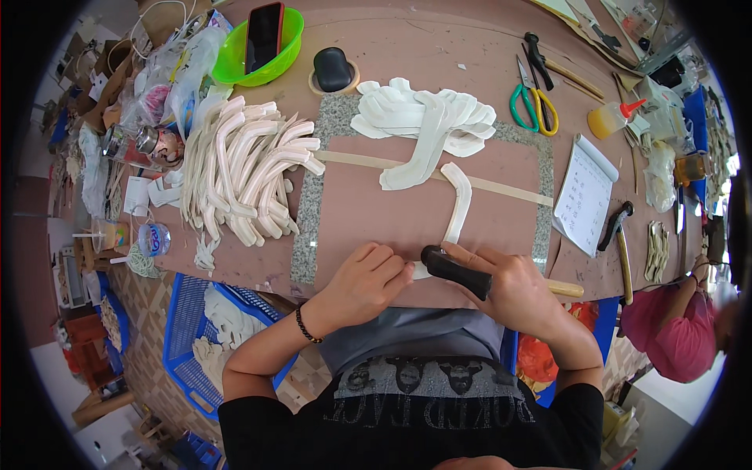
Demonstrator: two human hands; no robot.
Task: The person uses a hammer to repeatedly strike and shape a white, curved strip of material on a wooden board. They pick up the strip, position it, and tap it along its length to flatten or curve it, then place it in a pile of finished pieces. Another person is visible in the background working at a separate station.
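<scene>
— Where was the piece you were working on, relative to your hands?

— It lay straight out from them. My left hand (362,283) pressed flat on the near end of the curved white strip (457,205), fingers closed down over it. My right hand (513,288) was wrapped around the black-headed hammer (456,271), whose wooden handle (565,289) stuck out to the right. The hammer's head sat just beside my left fingertips, touching the strip's near end.

— And its long axis?

— It ran away from me, from near to far, then hooked left at the far end. Both hands met at the near tip; the left was the one actually on it.

— What was it lying on?

— A brown sheet over a speckled stone slab (306,227), with a thin pale batten (501,187) crossing just beyond the strip's hook.

— Any containers?

— Nearest, at my left below the table edge, a blue crate (182,329) held pale cut pieces. Further out on the left lay a big loose heap of curved strips (247,168), not in anything. A smaller pile of white strips (423,121) sat beyond the slab's middle. Farthest, a green bowl (235,59) held a phone with a red edge (263,35). Out on the far right stood a squeeze bottle of yellowish liquid (612,120), near green and yellow scissors (533,106).
</scene>
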